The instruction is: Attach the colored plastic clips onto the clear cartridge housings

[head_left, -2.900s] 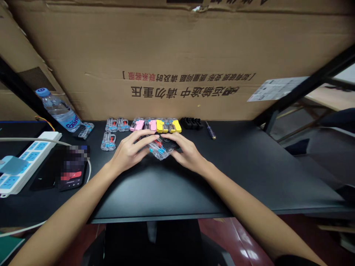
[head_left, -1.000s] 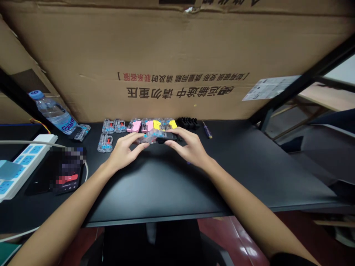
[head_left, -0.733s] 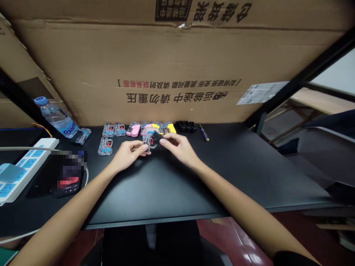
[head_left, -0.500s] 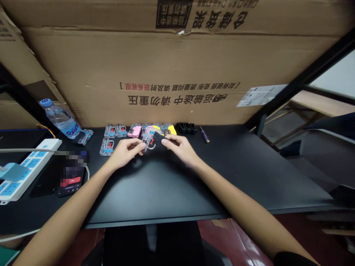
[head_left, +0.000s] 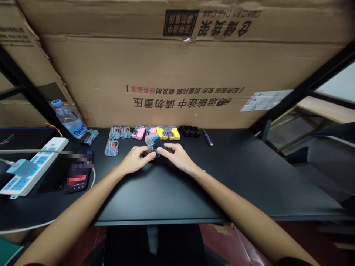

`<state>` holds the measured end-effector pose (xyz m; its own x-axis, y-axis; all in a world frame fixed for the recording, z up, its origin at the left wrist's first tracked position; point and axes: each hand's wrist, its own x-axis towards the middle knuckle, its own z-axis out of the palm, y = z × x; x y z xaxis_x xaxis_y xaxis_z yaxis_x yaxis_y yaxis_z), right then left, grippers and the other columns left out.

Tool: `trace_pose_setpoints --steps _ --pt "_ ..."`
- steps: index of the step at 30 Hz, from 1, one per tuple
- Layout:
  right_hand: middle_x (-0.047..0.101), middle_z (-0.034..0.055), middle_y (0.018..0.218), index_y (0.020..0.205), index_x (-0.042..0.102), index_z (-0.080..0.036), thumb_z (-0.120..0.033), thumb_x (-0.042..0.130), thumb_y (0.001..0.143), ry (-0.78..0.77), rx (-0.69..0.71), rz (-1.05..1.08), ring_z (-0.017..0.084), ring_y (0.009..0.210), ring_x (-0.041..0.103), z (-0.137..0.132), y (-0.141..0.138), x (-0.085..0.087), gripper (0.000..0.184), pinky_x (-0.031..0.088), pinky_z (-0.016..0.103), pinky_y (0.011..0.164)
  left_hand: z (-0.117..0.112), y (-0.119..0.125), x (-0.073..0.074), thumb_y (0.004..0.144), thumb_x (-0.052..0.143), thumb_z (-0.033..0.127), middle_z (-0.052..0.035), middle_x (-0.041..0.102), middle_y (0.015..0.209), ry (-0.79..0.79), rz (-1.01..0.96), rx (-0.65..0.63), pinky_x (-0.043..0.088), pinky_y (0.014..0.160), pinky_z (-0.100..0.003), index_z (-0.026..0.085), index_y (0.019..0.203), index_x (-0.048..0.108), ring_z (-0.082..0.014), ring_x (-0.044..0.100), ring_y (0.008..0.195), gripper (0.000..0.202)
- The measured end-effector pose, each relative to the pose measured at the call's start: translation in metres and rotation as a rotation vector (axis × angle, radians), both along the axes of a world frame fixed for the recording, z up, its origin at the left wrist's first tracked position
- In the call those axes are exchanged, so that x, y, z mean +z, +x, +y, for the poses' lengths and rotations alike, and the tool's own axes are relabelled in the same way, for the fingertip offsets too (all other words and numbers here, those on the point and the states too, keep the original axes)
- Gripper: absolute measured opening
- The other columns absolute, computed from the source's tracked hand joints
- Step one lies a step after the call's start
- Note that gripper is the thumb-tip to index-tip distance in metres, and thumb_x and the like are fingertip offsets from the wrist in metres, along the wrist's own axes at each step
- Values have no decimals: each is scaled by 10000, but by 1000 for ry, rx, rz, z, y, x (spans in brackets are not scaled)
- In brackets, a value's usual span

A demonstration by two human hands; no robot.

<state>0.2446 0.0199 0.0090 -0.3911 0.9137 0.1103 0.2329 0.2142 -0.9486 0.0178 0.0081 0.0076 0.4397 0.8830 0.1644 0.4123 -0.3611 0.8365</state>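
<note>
Both my hands meet over the black desk (head_left: 172, 192) and pinch one small toy pistol (head_left: 155, 143) with a clear body and a black grip. My left hand (head_left: 136, 159) grips its clear left end with closed fingers. My right hand (head_left: 175, 155) holds the black grip side, fingers curled. Just behind them, along the cardboard wall, lies a row of similar toy pistols: clear ones (head_left: 119, 131), pink ones (head_left: 139, 133) and yellow ones (head_left: 171, 133). One more clear pistol (head_left: 111, 147) lies in front of the row at the left.
A large cardboard sheet (head_left: 177, 77) closes off the back of the desk. Black clips (head_left: 190, 131) and a small screwdriver (head_left: 208, 137) lie right of the row. At left are a water bottle (head_left: 68, 119), a power strip (head_left: 30, 167) and a phone (head_left: 78, 173).
The toy pistol was turned from lying flat to upright between my hands, which drew closer together. The view tilted up, showing more of the cardboard.
</note>
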Motion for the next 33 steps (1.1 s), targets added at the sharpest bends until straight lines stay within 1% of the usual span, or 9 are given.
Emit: trace_pose_setpoints --steps 5,9,11,13,16,21,25,30,33 --pt "692 38 794 828 725 -161 -680 692 924 -14 25 -5 190 772 604 4 2 -6 529 509 341 768 1 4 -5 1033 581 476 -23 740 757 30 12 24 467 703 -272 159 804 713 -154 615 684 413" --pt "764 88 946 970 762 -147 -710 666 942 -95 114 61 209 867 695 7 4 -11 571 570 349 805 4 -3 -5 1055 524 549 -27 738 813 -13 -39 36 486 733 -280 174 840 681 -166 640 722 460" --pt "781 107 988 973 761 -141 -713 663 943 -134 128 91 200 848 718 7 5 -13 581 584 333 777 4 -5 -5 1060 493 579 -26 723 791 -29 -19 32 468 705 -280 173 843 680 -164 618 695 497" --pt "773 93 883 910 759 -136 -710 655 950 -161 128 51 168 715 692 7 6 -13 585 561 295 669 4 -6 -6 1070 448 602 -14 674 708 -37 31 22 421 661 -281 172 803 679 -161 575 648 557" --pt "676 37 640 820 767 -134 -708 605 978 -197 116 -107 131 511 580 6 11 -11 617 446 257 490 4 -6 -6 1085 388 605 9 585 617 -29 73 28 365 640 -280 174 746 661 -154 518 609 612" --pt "589 13 523 707 747 -152 -693 534 1004 -208 104 -259 129 430 511 4 13 -9 653 376 267 442 6 -9 -7 1089 394 555 25 559 605 -16 158 36 305 628 -279 181 721 644 -146 476 594 581" --pt "617 14 565 684 709 -173 -629 519 1033 -56 63 -382 139 490 536 2 13 -8 605 407 289 544 4 -9 -4 1086 425 496 28 553 602 27 259 57 277 628 -287 194 699 612 -145 460 586 525" --pt "508 -26 575 607 516 -212 -467 582 1015 285 -55 -468 132 565 436 4 19 -7 486 316 298 575 0 -8 -2 1086 454 443 -2 597 655 142 443 77 240 618 -307 211 702 587 -175 508 617 468" --pt "635 -1 770 830 647 -204 -416 646 990 408 -54 -399 156 677 554 4 21 -8 266 443 296 658 0 -8 -4 1089 474 410 -17 656 734 194 442 59 298 630 -304 214 755 616 -193 579 682 412"
